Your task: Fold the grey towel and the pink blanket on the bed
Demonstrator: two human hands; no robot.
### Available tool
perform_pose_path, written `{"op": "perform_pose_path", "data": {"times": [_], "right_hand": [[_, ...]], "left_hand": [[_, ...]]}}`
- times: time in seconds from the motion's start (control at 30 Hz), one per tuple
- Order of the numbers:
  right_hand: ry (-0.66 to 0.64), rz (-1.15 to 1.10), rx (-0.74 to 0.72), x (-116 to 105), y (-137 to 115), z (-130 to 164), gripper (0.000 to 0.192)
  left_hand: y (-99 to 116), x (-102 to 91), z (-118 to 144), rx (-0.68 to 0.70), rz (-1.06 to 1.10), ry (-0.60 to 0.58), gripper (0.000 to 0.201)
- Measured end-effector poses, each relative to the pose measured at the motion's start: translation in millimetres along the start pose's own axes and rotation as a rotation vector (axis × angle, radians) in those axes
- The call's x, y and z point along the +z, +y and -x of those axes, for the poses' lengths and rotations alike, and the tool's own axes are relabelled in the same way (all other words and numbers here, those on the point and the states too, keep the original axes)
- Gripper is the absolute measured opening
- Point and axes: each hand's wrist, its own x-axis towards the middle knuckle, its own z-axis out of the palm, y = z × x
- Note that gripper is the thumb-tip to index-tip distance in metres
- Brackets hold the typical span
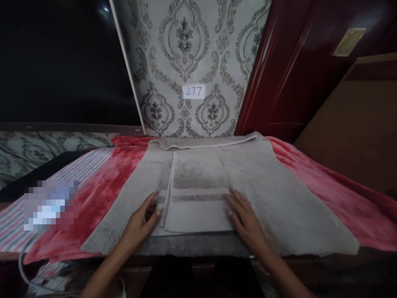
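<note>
Folded towel (198,194) on spread towel (279,198). Left hand (144,221) flat at its left edge, right hand (246,221) flat at its right; neither grasps.

I'm looking at a home room: patterned wallpaper (186,49) upper centre, red wooden door (279,70) upper right, red blanket (105,186) lower left.

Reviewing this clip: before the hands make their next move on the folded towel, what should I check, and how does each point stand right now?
1. Left hand at the folded towel's left edge, fingers on the layered edge: ok.
2. Right hand flat at its right edge: ok.
3. Folded towel lies within the larger grey towel spread beneath it: ok.
4. Layers aligned: not ok, left edges sit staggered.
5. Red blanket under the towels lies flat: ok.
6. Grip firmness on the fabric: cannot tell.
</note>
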Motion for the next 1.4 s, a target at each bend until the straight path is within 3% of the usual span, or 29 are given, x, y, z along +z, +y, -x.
{"op": "perform_pose_path", "data": {"times": [0.1, 0.2, 0.27, 0.37, 0.6, 0.8, 0.97, 1.03, 1.17, 1.27, 1.4], "right_hand": [[-0.164, 0.076, -0.13, 7, -41, -5, 0.056], [-0.4, 0.124, -0.204, 24, -87, -10, 0.075], [-0.486, 0.163, -0.2, 37, -109, -14, 0.086], [-0.46, 0.209, -0.154, 55, -125, -18, 0.092], [-0.314, 0.244, -0.123, 80, -121, -21, 0.082], [-0.327, 0.238, -0.081, 84, -135, -30, 0.082], [-0.291, 0.179, -0.115, 51, -138, -58, 0.078], [-0.297, 0.135, -0.142, 27, -135, -66, 0.081], [-0.318, -0.051, -0.185, -26, -125, -66, 0.084], [-0.34, -0.167, -0.226, -63, -116, -53, 0.077], [-0.302, -0.174, -0.193, -105, -109, -30, 0.061]], "left_hand": [[10, 3.5, -3, -0.21, 0.246, 0.037, 0.092], [19, 3.2, -5, -0.323, 0.414, 0.009, 0.108], [26, 1.9, -5, -0.38, 0.532, -0.011, 0.112], [38, 0.9, -5, -0.402, 0.697, 0.007, 0.107], [59, 11.2, -9, -0.423, 0.961, 0.014, 0.098], [60, 18.8, -12, -0.37, 0.977, 0.028, 0.089], [47, 14.1, -14, -0.26, 0.83, 0.001, 0.074], [35, 9.1, -17, -0.133, 0.587, 0.035, 0.069], [13, -0.6, -32, 0.285, -0.122, 0.134, 0.076], [3, -4.4, -50, 0.486, -0.439, 0.012, 0.083], [-3, -6.7, -71, 0.636, -0.536, -0.146, 0.07]]}}
